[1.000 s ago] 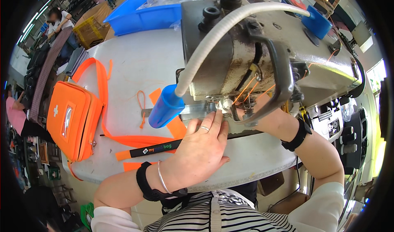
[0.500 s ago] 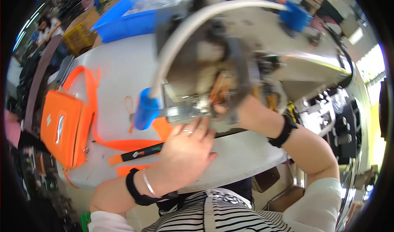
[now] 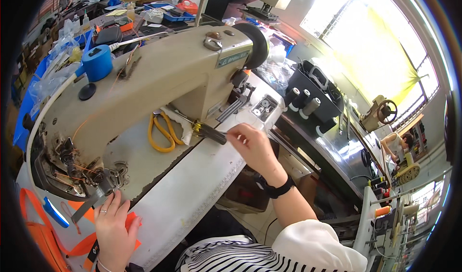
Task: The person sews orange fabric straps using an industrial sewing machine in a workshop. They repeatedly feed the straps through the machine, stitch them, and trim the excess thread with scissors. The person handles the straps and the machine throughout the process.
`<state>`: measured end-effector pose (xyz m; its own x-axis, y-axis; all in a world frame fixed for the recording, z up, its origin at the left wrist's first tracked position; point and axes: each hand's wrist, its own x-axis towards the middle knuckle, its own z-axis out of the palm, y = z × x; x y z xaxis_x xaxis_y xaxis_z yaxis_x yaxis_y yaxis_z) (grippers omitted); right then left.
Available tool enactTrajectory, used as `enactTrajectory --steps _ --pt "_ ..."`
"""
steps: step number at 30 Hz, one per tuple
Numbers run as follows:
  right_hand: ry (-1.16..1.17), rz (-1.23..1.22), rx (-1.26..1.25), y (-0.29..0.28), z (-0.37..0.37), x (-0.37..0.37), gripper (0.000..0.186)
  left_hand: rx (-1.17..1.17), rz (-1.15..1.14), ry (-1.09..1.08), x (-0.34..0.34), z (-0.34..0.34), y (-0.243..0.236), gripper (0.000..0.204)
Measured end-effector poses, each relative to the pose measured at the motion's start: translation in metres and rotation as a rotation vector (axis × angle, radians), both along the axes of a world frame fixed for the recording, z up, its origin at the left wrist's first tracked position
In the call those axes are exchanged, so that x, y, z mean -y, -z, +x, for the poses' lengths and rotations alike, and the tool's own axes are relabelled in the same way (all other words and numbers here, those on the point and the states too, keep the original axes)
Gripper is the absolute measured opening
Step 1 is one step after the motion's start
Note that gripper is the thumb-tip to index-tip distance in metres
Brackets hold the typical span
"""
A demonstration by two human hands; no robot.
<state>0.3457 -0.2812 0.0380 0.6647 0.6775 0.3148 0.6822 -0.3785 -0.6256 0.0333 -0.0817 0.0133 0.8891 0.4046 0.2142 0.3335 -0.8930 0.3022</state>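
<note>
At the lower left, my left hand (image 3: 113, 226) lies flat with its fingers stretched out, on orange fabric (image 3: 133, 224) beside the presser foot (image 3: 115, 176) of a beige sewing machine (image 3: 159, 63). My right hand (image 3: 255, 144) is at the machine's right side, fingers curled and their tips on the handle end of a screwdriver (image 3: 210, 132). The screwdriver's handle is black and yellow. Just left of it lie yellow-handled scissors (image 3: 163, 132), their blades partly hidden. Orange thread runs down the machine head toward the needle area.
An orange bag (image 3: 45, 243) with a strap is at the lower left edge. A blue spool-like piece (image 3: 97, 63) sits on the machine arm. Thread cones (image 3: 310, 107) and a black bin (image 3: 315, 82) stand at the right. A person (image 3: 397, 144) sits farther off.
The view has swung to the right. My right hand has gone from the needle area to the screwdriver at the machine's right. The left hand stays near the presser foot.
</note>
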Motion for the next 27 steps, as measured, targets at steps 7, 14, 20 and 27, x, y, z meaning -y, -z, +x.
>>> enactTrajectory --steps 7,14,20,27 --pt "0.015 0.006 0.317 0.023 0.011 -0.014 0.017 -0.011 0.01 -0.02 0.003 0.004 -0.005 0.039" --pt "0.099 -0.225 0.608 0.028 0.001 -0.041 0.033 -0.01 0.057 0.015 -0.002 0.002 -0.004 0.04" --pt "0.023 -0.256 0.538 0.023 -0.015 -0.041 0.047 0.011 0.113 0.015 0.0 0.002 0.001 0.038" --pt "-0.142 -0.168 -0.236 -0.02 0.002 0.039 0.031 0.042 0.077 0.005 0.001 -0.002 0.002 0.039"
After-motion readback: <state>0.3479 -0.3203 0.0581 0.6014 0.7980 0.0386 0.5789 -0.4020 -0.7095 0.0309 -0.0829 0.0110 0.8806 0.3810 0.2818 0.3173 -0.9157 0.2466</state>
